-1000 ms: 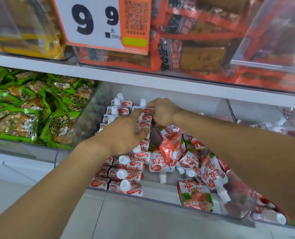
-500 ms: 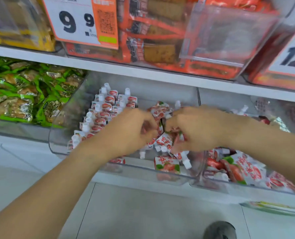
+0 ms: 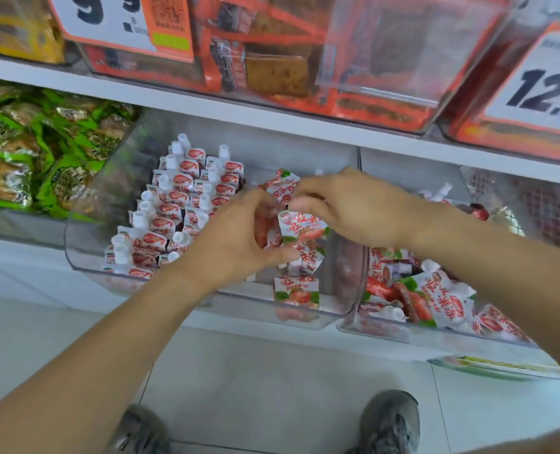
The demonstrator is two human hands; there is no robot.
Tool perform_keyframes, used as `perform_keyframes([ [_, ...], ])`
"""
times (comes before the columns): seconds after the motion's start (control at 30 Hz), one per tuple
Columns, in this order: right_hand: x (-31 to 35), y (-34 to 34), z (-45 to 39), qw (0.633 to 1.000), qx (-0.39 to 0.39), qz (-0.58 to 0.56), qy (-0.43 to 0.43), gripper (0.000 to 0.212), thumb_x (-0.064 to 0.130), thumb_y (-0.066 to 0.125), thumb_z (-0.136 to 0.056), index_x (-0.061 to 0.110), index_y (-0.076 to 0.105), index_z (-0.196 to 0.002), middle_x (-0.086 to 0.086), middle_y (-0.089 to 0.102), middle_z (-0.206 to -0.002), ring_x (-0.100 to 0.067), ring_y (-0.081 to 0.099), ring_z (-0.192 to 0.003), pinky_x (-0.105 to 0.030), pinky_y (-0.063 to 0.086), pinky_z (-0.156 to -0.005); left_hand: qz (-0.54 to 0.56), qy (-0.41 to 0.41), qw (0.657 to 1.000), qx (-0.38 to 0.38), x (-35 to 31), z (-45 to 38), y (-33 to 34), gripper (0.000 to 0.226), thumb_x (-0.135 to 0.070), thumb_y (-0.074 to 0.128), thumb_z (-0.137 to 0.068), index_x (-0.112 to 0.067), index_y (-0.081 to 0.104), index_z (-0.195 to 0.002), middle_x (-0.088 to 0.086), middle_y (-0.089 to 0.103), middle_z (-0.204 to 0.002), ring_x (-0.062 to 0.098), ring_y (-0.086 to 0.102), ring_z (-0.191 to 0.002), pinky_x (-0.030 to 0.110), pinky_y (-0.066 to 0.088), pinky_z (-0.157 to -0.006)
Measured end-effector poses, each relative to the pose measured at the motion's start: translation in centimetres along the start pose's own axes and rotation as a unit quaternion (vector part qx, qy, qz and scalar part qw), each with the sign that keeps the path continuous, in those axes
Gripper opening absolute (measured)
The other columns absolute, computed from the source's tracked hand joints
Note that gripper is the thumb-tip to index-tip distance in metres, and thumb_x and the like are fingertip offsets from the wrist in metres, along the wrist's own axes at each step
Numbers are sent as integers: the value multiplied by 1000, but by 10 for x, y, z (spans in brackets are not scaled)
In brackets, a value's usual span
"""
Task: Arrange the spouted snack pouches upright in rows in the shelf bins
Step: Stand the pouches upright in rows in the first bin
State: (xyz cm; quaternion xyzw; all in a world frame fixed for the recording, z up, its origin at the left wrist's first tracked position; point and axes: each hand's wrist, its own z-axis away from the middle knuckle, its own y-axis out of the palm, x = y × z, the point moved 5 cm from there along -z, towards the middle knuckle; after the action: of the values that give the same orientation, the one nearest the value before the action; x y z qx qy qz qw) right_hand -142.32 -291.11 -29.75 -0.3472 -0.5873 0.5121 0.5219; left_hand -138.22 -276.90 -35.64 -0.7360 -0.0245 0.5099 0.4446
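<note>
Shop shelf, clear plastic bin [image 3: 85, 257] at its front edge. Upright white-capped red-and-white spouted pouches [image 3: 173, 204] filled bin's left side. Left hand [image 3: 236, 244] and right hand [image 3: 354, 208] both pinched loose pouch cluster [image 3: 299, 224] mid-bin. Judgement: turn spouts upward, seat flush against last row.
</note>
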Motion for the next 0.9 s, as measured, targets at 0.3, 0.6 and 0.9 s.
perform_keyframes([
  [0.3, -7, 3, -14, 968, 44, -225, 99, 34, 43, 58, -93, 15, 63, -112, -3, 71, -103, -14, 72, -82, -42, 60, -77, -9, -53, 994, -95, 15, 32, -44, 31, -48, 76, -70, -25, 69, -88, -3, 66, -62, 11, 59, -55, 35, 50, -56],
  [0.6, 11, 85, -28, 930, 318, 91, -157, 58, 39, 90, -58, 24, 70, -110, 4, 68, -108, -16, 55, -100, -37, 48, -85, 48, -66, 987, -142, 20, 40, -46, 24, -37, 80, -71, -23, 69, -87, -13, 67, -68, 4, 61, -64, 24, 48, -61],
  [0.9, 9, 97, -28, 895, 359, 214, -155, 66, 56, 82, -59, 32, 59, -116, 7, 58, -117, -19, 35, -107, -41, 42, -84, 36, -76, 990, -117, 25, 43, -42, 33, -41, 79, -71, -22, 72, -96, -8, 72, -79, 6, 66, -71, 35, 54, -67],
])
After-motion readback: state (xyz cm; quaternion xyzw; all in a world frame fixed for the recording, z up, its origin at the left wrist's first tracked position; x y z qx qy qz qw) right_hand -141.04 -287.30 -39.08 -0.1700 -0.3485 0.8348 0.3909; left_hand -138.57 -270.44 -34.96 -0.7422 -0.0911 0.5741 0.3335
